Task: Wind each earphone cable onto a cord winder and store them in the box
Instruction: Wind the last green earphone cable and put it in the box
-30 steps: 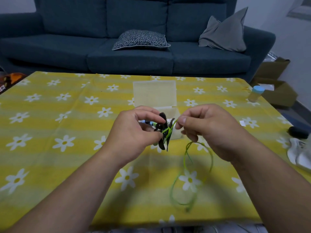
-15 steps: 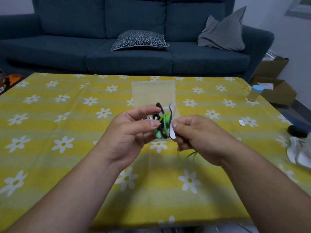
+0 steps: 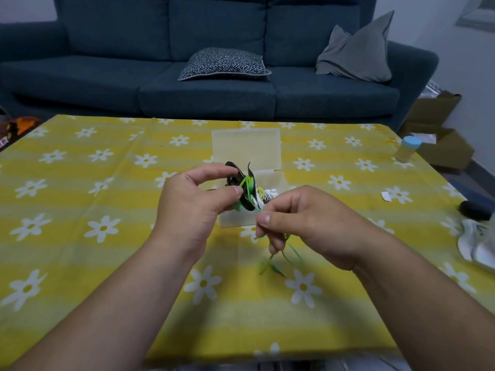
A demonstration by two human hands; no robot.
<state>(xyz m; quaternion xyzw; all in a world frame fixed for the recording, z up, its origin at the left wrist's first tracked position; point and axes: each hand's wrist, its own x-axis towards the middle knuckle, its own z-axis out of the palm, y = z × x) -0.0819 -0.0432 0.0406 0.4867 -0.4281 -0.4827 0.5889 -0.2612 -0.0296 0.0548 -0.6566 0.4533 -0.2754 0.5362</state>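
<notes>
The fingers of your left hand are clamped on the black cord winder, with the thumb on its near face and the index finger curled over the top. The thumb and fingers of your right hand pinch the green earphone cable just below and right of the winder. Several turns already lie on the winder, which you hold in the air at frame centre, in front of the box.

Compared with half a second ago, your right hand has dropped lower and further right, away from the winder. The large loop that lay on the desk one second ago is gone. Only a short tail hangs below your right hand.

The box stands on the desk with its lid upright. Small white and yellowish items lie inside.

A yellow daisy-print cloth covers the desk. A blue-capped bottle stands at its right edge. A dark blue sofa with two cushions fills the top of the frame.
</notes>
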